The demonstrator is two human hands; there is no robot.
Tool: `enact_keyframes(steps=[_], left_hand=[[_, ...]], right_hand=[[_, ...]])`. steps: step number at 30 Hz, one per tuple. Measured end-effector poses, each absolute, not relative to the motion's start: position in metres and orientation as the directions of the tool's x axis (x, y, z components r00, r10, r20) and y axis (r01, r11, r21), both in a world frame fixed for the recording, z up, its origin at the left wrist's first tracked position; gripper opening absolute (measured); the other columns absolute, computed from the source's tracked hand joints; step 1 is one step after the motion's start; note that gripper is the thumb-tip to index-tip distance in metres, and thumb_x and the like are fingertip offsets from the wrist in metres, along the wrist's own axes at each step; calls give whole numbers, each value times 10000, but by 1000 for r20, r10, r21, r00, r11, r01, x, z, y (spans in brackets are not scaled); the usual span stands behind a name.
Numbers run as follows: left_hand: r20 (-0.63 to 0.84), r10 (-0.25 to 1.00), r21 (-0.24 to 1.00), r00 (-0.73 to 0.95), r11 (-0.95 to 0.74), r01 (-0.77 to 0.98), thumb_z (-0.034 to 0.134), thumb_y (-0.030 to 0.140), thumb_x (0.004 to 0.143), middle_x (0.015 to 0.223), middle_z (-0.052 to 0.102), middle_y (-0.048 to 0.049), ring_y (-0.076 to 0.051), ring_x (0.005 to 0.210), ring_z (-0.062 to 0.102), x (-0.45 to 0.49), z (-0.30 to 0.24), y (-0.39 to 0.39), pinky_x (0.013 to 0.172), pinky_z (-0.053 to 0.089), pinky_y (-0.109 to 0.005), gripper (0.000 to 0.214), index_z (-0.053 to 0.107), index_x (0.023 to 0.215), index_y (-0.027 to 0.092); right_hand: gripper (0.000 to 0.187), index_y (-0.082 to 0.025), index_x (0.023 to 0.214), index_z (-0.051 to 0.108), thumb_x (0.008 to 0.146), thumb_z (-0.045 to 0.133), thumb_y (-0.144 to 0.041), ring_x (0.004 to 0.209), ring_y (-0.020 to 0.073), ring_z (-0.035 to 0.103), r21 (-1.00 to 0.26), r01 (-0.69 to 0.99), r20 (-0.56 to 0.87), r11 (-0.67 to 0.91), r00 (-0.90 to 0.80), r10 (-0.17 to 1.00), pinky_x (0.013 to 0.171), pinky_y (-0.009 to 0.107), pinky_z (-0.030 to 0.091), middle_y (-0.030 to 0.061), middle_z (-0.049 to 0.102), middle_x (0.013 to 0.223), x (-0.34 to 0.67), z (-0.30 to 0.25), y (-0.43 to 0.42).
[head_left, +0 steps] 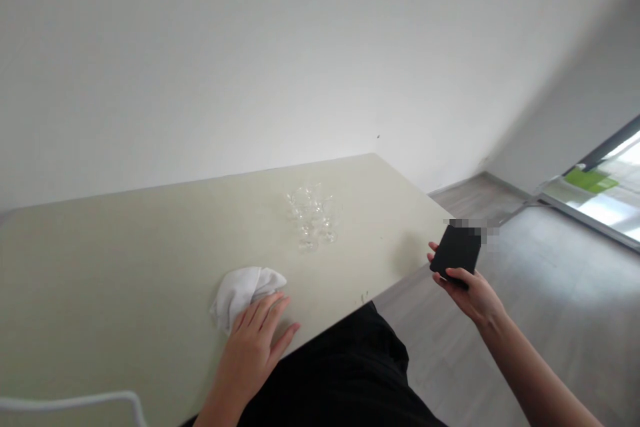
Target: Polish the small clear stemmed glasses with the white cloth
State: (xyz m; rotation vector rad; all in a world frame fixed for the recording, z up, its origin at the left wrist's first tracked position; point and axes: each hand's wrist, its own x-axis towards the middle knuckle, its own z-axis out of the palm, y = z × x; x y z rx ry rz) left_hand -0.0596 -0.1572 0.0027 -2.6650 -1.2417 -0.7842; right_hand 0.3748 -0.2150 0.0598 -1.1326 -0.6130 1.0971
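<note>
My left hand (257, 337) lies with its fingers spread at the near edge of a crumpled white cloth (240, 287). The fingertips overlap the cloth's edge, and I cannot tell whether they press on it. Out beyond the table's right edge, my right hand (473, 297) grips a black, flat phone (456, 253). Its thumb lies at the lower edge and the other fingers show behind the far side. The phone's top end is blurred by pixels. Several clear stemmed glasses (313, 213) stand close together on the table, beyond the cloth and apart from both hands.
The pale table (125, 247) reaches back to a white wall (225, 60). A white curved bar (70, 403) shows at the lower left. Grey wood-look floor (560, 320) lies to the right, with a glazed door (610, 180) and something green (590, 180) behind it.
</note>
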Motion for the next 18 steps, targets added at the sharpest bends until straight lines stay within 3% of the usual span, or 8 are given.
enact_keyframes(steps=[8,12,15,18], left_hand=[[496,693,145,523,-660,737,563,411,870,1230,616,-91,-249,1133,568,-59,0,-157,942,451,-390,404,555,1220,209],[497,689,124,527,-658,743,565,429,866,1225,617,-98,-252,1126,571,-59,0,-157,943,447,-392,417,555,1216,204],[497,686,122,531,-661,740,560,431,868,1218,619,-100,-252,1120,575,-59,2,-157,936,451,-387,413,555,1214,205],[494,685,127,535,-666,735,555,437,869,1218,619,-98,-254,1117,580,-59,2,-157,933,453,-389,412,553,1214,213]], right_hand=[[537,-287,1242,578,732,710,-183,1168,257,581,-993,-108,-6,43,418,909,723,242,590,44,445,1456,452,73,-212],[482,-286,1276,555,806,614,-377,1122,297,611,-974,-210,-15,81,420,907,726,347,602,79,486,1421,465,85,-213],[579,-274,1322,518,837,486,-589,1048,338,645,-945,-309,-40,107,435,900,681,417,596,132,556,1340,461,93,-215],[663,-263,1372,467,844,414,-660,1018,357,654,-934,-334,-46,128,466,883,706,472,580,154,584,1300,454,97,-215]])
